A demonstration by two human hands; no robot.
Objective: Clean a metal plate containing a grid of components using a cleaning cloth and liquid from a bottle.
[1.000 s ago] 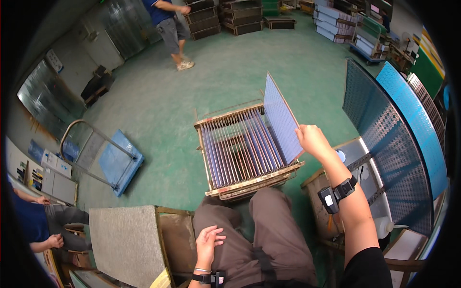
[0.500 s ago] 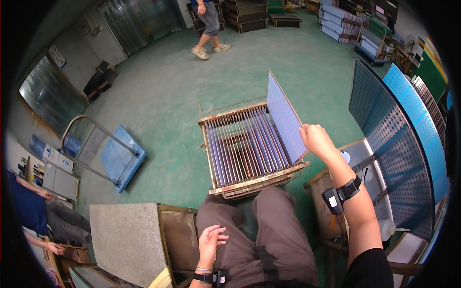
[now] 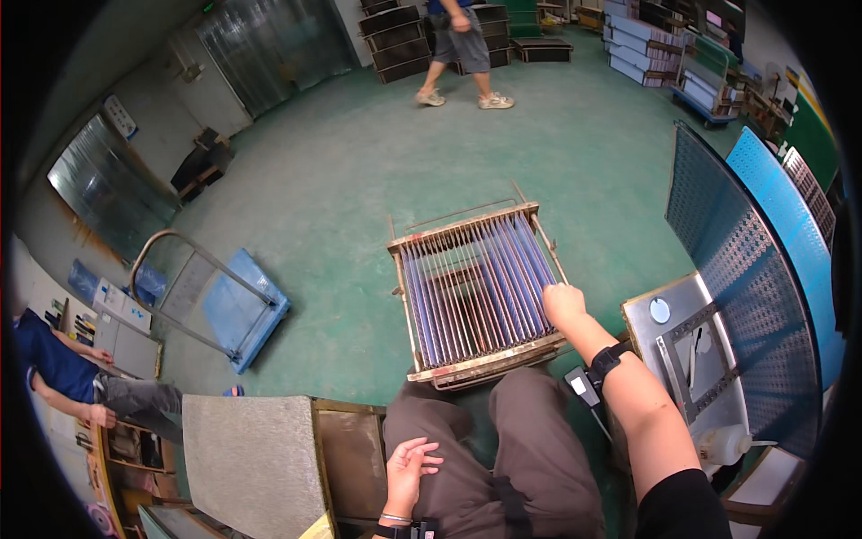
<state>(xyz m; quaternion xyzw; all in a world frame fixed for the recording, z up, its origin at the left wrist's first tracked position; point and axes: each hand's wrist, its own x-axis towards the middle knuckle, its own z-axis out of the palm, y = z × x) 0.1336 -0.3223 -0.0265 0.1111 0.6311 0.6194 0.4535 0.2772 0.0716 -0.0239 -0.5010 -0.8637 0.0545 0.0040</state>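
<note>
A wooden-ended rack (image 3: pixel 489 359) stands just beyond my knees, holding several thin blue-violet panels on edge in a row. My right hand (image 3: pixel 564 308) is closed at the rack's right side, on the near end of the rightmost blue panel (image 3: pixel 530 256). That panel sits down among the others, and my fingertips are partly hidden behind the hand. My left hand (image 3: pixel 411 467) rests above my left thigh, fingers loosely curled and apart, holding nothing.
To my right, large perforated blue boards (image 3: pixel 736 260) lean upright beside a metal-topped stand (image 3: pixel 660 337). A grey-topped box (image 3: pixel 251 458) stands left; beyond it is a blue trolley (image 3: pixel 247 305). One person (image 3: pixel 462 45) walks at the back; another (image 3: pixel 67 368) stands far left.
The blue panel that stood raised above the rack has gone down into its right side, my right hand lowering with it. At the back, the walking person has moved right. My view has shifted slightly.
</note>
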